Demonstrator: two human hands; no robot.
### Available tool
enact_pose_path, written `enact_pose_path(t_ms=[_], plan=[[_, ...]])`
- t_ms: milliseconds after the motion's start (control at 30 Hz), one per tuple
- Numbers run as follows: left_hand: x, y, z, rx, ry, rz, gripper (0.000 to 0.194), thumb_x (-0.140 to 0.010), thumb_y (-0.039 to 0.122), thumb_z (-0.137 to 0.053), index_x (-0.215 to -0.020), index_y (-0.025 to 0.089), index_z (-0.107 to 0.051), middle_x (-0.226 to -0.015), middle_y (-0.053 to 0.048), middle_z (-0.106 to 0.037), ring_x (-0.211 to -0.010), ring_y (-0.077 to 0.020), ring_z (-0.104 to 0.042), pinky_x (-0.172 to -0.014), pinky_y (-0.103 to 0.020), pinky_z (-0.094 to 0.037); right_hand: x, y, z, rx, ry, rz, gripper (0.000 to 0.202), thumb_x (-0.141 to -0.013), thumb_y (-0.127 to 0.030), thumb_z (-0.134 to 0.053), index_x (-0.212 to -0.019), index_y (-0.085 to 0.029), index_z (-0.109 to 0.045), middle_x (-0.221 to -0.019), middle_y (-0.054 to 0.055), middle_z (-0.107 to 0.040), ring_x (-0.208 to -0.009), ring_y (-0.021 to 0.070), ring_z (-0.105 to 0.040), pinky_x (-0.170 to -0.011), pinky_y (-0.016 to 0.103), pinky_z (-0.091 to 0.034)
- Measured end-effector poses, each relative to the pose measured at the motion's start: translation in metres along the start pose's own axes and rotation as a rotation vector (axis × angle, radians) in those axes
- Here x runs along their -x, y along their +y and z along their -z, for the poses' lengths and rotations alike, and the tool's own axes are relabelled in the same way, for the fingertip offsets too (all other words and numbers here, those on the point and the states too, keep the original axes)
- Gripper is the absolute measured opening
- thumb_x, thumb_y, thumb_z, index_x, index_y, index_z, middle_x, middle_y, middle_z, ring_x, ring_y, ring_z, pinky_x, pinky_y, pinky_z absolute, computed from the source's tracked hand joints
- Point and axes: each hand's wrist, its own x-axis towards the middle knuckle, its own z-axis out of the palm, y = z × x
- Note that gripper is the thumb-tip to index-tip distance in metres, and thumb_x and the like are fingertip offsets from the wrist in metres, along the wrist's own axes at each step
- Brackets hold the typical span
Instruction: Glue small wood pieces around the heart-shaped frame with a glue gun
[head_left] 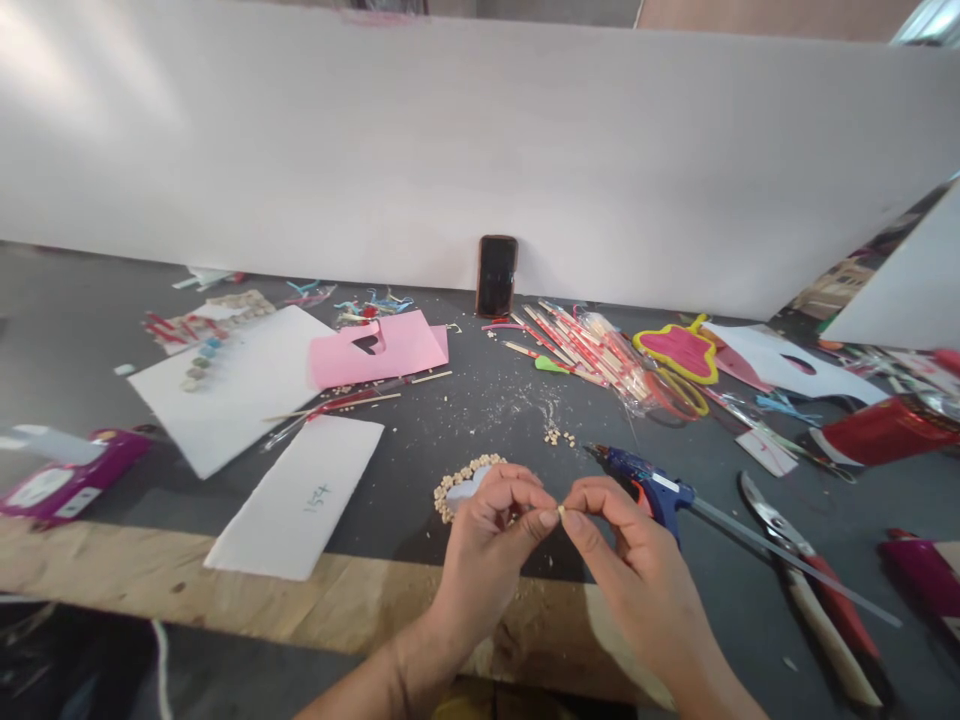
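Observation:
Near the table's front edge, my left hand (499,540) and my right hand (626,540) meet at the fingertips. Both pinch one tiny beige piece (561,511) between them. Just behind my left hand lies a ring of small beige pieces (442,492) around a pale centre, partly hidden by that hand. A few loose beige bits (559,438) are scattered beyond my fingers. The blue glue gun (652,480) rests right behind my right hand, its clear glue stick pointing to the right.
Pruning shears (814,580) and a red can (889,430) are at the right. Wrapped sticks (577,345) lie at the back. A phone (497,277) leans on the white board (450,150). Pink paper (405,347), white sheets (307,500) and a purple device (75,477) are leftward.

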Motion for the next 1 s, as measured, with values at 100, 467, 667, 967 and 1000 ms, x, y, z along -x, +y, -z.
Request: enact_pose_path(t_ms=[100, 467, 667, 967, 1000], plan=[[-0.0006, -0.0009, 0.0004, -0.004, -0.007, 0.001, 0.008, -0.075, 0.023, -0.073, -0.070, 0.019, -0.070, -0.087, -0.003, -0.056, -0.086, -0.0161, -0.051, -0.075, -0.025, -0.038, 0.0004, 0.0021, -0.0014, -0.024, -0.007, -0.006, 0.022, -0.089, -0.040, -0.052, -0.079, -0.023, -0.060, -0.087, 0.002, -0.061, -0.078, 0.0153, -0.057, -0.070, 0.025, -0.046], [0.0009, -0.0005, 0.0013, -0.073, 0.005, -0.089, 0.008, -0.077, 0.021, -0.072, -0.069, 0.020, -0.069, -0.081, -0.002, -0.056, -0.085, -0.0166, -0.051, -0.077, -0.027, -0.040, -0.0006, -0.0002, -0.0040, -0.115, -0.043, -0.009, 0.023, -0.091, -0.038, -0.048, -0.076, -0.022, -0.056, -0.080, 0.002, -0.058, -0.075, 0.0144, -0.055, -0.066, 0.024, -0.045], [0.0007, -0.0008, 0.0017, -0.110, 0.008, -0.124, 0.008, -0.078, 0.019, -0.071, -0.070, 0.021, -0.070, -0.081, -0.002, -0.056, -0.085, -0.0165, -0.052, -0.078, -0.027, -0.041, -0.0007, 0.0014, -0.0045, -0.147, -0.042, -0.022, 0.021, -0.090, -0.037, -0.050, -0.077, -0.022, -0.058, -0.081, 0.001, -0.058, -0.076, 0.0143, -0.055, -0.068, 0.024, -0.046], [0.0016, 0.0013, 0.0028, -0.128, 0.002, -0.140, 0.008, -0.080, 0.019, -0.069, -0.073, 0.022, -0.069, -0.082, -0.001, -0.056, -0.089, -0.0163, -0.052, -0.082, -0.027, -0.040, 0.0012, 0.0055, -0.0054, -0.213, -0.017, -0.041, 0.018, -0.088, -0.038, -0.055, -0.085, -0.022, -0.064, -0.090, 0.003, -0.060, -0.087, 0.0152, -0.058, -0.078, 0.024, -0.048], [0.0014, 0.0014, 0.0030, -0.130, 0.003, -0.141, 0.008, -0.080, 0.019, -0.070, -0.073, 0.022, -0.069, -0.083, -0.001, -0.056, -0.089, -0.0163, -0.052, -0.082, -0.027, -0.040, 0.0012, 0.0053, -0.0055, -0.207, -0.023, -0.043, 0.019, -0.088, -0.038, -0.055, -0.084, -0.022, -0.064, -0.089, 0.003, -0.060, -0.086, 0.0152, -0.058, -0.078, 0.024, -0.048]])
